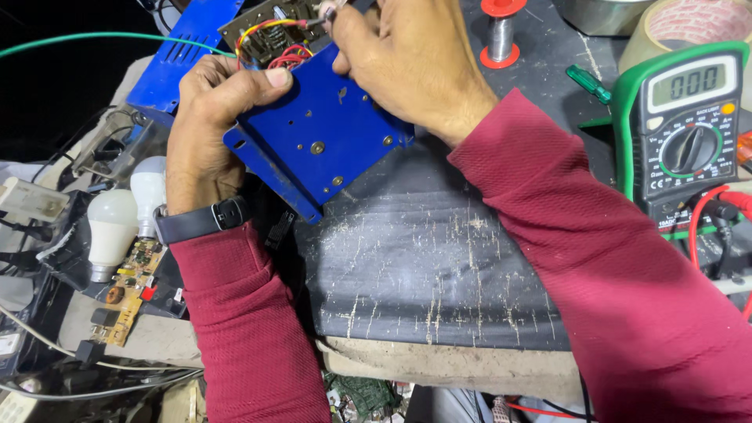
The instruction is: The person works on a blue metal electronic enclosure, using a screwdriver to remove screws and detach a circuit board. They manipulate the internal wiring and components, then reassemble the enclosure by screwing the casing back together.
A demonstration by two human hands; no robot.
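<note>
My left hand (205, 125) grips the left side of a blue metal chassis (321, 133), thumb pressed on its top edge, tilting it up off the dark worn mat (423, 258). Inside the chassis sits a circuit board (266, 27) with red and yellow wires (282, 51). My right hand (407, 63) reaches over the chassis from the right and pinches a small metal tool or part (333, 12) at the wires; what it is stays unclear. A dark watch sits on my left wrist. Both sleeves are maroon.
A green-cased multimeter (681, 125) with red leads stands right. A solder spool (500, 31), a green screwdriver (589, 83) and a tape roll (689, 23) lie behind. White bulbs (125, 211), a bare circuit board (129, 290) and a blue cover (184, 55) crowd the left.
</note>
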